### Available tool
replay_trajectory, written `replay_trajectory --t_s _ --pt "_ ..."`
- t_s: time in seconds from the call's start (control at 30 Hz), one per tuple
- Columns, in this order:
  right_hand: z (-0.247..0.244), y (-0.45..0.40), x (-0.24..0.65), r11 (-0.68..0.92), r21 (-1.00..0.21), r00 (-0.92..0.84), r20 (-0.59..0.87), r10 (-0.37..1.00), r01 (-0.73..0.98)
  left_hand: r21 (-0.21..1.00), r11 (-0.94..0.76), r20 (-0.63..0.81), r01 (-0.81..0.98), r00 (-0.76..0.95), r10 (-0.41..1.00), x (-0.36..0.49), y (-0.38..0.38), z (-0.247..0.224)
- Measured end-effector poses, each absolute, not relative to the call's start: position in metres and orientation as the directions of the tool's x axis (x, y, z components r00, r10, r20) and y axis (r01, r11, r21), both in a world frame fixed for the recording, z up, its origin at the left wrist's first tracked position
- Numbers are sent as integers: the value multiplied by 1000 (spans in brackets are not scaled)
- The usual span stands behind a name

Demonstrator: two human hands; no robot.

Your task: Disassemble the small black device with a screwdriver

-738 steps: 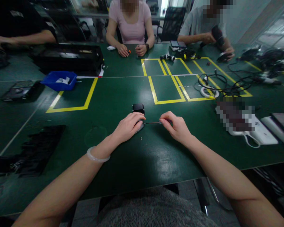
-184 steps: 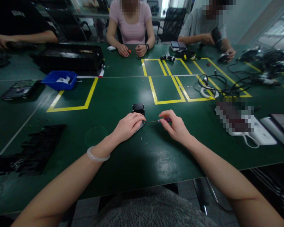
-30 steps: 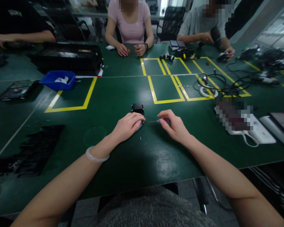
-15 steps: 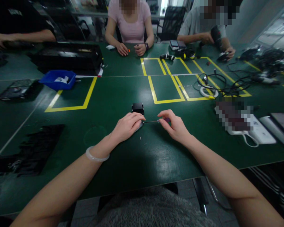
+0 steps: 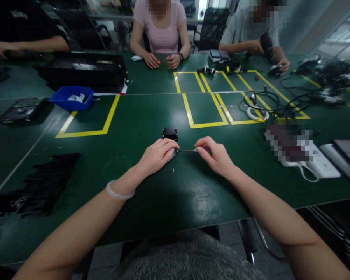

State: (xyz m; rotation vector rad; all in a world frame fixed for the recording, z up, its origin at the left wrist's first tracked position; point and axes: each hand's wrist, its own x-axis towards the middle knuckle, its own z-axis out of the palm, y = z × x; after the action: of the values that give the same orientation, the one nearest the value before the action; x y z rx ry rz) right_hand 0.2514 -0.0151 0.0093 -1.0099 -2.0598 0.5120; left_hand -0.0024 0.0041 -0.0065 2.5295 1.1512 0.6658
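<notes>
My right hand point(image 5: 214, 153) pinches the handle of a thin screwdriver point(image 5: 188, 151), whose metal shaft points left. The tip meets the edge of a small dark part point(image 5: 172, 156) with a grey face. Over that part lies my left hand point(image 5: 160, 153), its fingers closed around it and covering most of it. Just beyond the left fingers sits a black block point(image 5: 170, 133) with light spots at its corners. Nearer to me, two tiny screws point(image 5: 173, 170) rest on the green table point(image 5: 151, 210).
A blue tray point(image 5: 71, 98) with white scraps stands at the left. Black parts point(image 5: 52, 179) lie front left. Cables point(image 5: 277, 103) and white devices point(image 5: 323, 159) occupy the right side. A long black case point(image 5: 84, 72) sits farther back. Three people are across the table.
My right thumb and fingers have closed in on the screwdriver handle. The left hand and the part under it stay in place.
</notes>
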Motion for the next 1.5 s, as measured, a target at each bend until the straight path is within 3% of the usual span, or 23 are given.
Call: replay_trajectory --t_s 1.5 --pt "10 -17 249 566 -702 -347 449 823 432 440 -647 293 623 581 759 -2 4 -7"
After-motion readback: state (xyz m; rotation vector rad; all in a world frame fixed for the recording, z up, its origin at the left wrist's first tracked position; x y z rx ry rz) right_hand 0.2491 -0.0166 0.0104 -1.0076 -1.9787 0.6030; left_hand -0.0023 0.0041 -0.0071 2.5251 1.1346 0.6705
